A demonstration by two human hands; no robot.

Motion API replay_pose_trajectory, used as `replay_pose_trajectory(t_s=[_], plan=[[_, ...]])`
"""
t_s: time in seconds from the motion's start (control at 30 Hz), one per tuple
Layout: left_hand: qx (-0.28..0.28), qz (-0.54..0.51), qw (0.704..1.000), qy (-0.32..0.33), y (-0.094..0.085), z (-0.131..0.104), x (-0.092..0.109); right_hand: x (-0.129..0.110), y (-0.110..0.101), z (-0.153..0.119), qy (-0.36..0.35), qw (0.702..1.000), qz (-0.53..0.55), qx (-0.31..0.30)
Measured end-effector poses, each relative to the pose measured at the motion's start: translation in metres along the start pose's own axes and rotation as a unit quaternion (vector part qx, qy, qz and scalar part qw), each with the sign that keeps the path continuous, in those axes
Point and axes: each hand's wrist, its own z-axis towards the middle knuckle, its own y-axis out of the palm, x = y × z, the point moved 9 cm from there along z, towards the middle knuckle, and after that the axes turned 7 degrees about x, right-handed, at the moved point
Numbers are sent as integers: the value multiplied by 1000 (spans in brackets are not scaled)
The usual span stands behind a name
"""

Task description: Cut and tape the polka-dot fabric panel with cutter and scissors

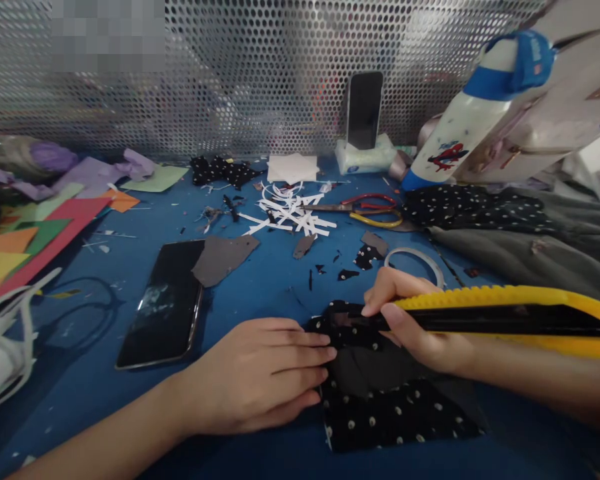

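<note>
My left hand lies flat, its fingertips pressing on the left edge of a black fabric piece with white dots. A plain dark grey patch shows in the middle of this fabric. In my right hand is a large yellow and black utility knife, gripped near its front. Its blade end rests at the upper part of the fabric, by my thumb and forefinger; I cannot make out how far the blade goes in. Small dotted scraps lie just beyond.
A phone lies left of my hands, a grey scrap over its corner. Scissors, white paper strips and a tape ring lie ahead. A bottle stands back right; coloured paper covers the left.
</note>
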Motion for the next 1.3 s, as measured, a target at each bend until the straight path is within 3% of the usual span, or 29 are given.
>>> replay_pose_trajectory(t_s=[0.4,0.6,0.9,1.13,1.3], plan=[[1,0,1000,-3,1,-1,-1,6,6,-2,17,999,24,-37],[-2,-2,1000,-11,2,-2,-4,3,5,0,12,999,37,-10],[-5,-10,1000,-20,4,-4,-5,11,2,-5,23,999,10,-29],[2,-14,1000,-24,3,-4,-6,1,-2,-4,20,997,-58,54],[-3,-15,1000,-24,4,-4,-7,0,-1,-4,-2,995,-81,54]])
